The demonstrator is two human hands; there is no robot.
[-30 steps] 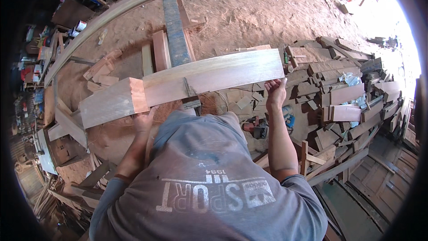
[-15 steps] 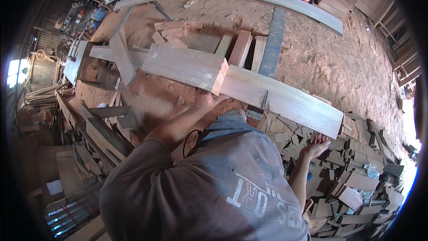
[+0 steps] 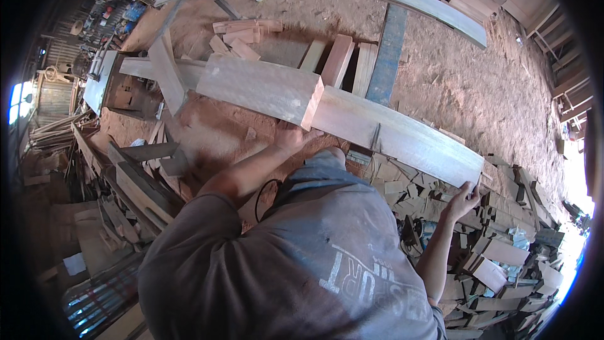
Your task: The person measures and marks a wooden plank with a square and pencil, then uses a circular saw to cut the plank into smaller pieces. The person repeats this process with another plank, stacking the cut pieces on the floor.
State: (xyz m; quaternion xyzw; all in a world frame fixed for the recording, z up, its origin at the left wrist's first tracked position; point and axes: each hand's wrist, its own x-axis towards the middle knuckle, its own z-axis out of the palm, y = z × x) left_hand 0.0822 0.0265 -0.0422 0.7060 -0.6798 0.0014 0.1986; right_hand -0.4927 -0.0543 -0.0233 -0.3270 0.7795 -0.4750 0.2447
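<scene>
The long, flat, pale wooden board (image 3: 409, 138) stretched leftward and away from the right hand (image 3: 462, 200), whose thumb and curled fingers met its near corner, toward the thick, pale, rectangular wooden block (image 3: 258, 89) just beyond the left hand (image 3: 292, 138); whether either hand pinched, I couldn't tell.

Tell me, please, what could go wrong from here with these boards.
The pale plank might slip, since the right hand appears to meet it only at its near right corner.
The thick board might shift and pinch the left hand, which is close below its pinkish cut end.
The loose wood offcuts heaped on the right could make poor footing for a step that way.
</scene>
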